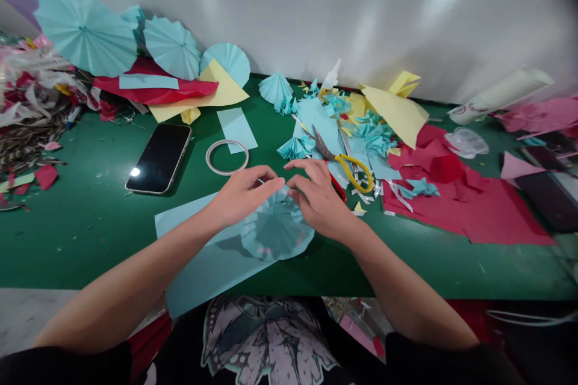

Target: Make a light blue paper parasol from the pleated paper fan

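Note:
A light blue pleated paper rosette [276, 231], slightly blurred, is in front of me over a blue paper sheet [198, 280]. My left hand [246, 192] pinches at the rosette's far edge, thumb and forefinger together. Opposite it, my right hand [318, 195] grips the same edge with bent fingers, its forefinger raised; the exact contact is partly hidden. Just beyond my left hand lies a roll of narrow tape [209, 158], overlapping a small blue paper strip [237, 126]. Yellow-handled scissors [354, 172] rest past my right hand, near a red-handled tool [338, 186].
A phone [160, 158] lies on the green table [103, 240] at left. Finished blue rosettes [88, 36] lean against the wall. Blue folded scraps [372, 132], yellow paper [397, 111] and red sheets [492, 210] cover the right side. Mixed scraps [31, 96] pile up far left.

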### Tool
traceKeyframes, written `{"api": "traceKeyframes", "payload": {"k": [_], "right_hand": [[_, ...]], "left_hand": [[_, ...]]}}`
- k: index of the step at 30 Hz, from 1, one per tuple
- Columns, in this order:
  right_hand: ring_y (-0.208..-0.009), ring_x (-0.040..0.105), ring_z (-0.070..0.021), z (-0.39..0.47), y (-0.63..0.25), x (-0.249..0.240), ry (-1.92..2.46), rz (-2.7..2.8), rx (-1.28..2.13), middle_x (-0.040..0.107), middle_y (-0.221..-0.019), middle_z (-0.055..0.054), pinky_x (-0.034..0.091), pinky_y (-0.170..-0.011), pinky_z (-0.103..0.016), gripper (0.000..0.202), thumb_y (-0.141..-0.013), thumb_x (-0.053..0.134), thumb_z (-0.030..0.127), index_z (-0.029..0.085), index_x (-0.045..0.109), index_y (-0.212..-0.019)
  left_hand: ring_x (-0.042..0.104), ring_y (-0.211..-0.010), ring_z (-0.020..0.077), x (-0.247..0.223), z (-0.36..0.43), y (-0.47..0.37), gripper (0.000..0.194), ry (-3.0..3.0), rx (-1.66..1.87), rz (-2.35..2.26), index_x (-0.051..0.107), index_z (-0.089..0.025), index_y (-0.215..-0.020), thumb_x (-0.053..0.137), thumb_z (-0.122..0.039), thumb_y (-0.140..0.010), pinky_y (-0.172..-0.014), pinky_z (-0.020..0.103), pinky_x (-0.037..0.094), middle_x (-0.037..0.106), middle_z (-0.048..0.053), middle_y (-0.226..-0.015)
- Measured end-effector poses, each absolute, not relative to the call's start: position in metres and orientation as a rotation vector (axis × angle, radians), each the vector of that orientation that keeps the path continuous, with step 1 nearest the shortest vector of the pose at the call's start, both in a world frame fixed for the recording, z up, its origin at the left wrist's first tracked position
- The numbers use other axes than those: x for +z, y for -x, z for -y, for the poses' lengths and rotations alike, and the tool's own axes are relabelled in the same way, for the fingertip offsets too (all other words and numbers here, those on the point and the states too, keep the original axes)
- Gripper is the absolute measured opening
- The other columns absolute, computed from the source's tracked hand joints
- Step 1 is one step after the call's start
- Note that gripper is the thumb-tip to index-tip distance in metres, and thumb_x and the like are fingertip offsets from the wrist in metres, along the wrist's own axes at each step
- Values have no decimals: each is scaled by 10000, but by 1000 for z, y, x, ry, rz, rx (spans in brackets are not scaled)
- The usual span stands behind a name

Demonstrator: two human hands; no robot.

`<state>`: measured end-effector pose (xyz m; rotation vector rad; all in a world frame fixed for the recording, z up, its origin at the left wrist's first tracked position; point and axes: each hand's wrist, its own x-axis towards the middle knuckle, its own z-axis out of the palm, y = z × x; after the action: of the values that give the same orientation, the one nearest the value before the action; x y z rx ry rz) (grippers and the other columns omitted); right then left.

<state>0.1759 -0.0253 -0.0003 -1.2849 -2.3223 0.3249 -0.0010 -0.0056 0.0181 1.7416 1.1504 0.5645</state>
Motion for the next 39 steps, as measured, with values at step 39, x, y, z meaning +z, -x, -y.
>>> {"api": "traceKeyframes", "payload": {"k": [39], "right_hand": [[-1042,439,-271,40,-158,-10,1427,1993,243,535,-1079,-83,384,-860,-476,202,-690,537,156,187,505,-493]], "left_hand": [[584,-671,133,6,11,-6,150,-2225,671,-1015,620,-162,-709,476,-134,-741,-610,242,427,650,23,-724]]}}
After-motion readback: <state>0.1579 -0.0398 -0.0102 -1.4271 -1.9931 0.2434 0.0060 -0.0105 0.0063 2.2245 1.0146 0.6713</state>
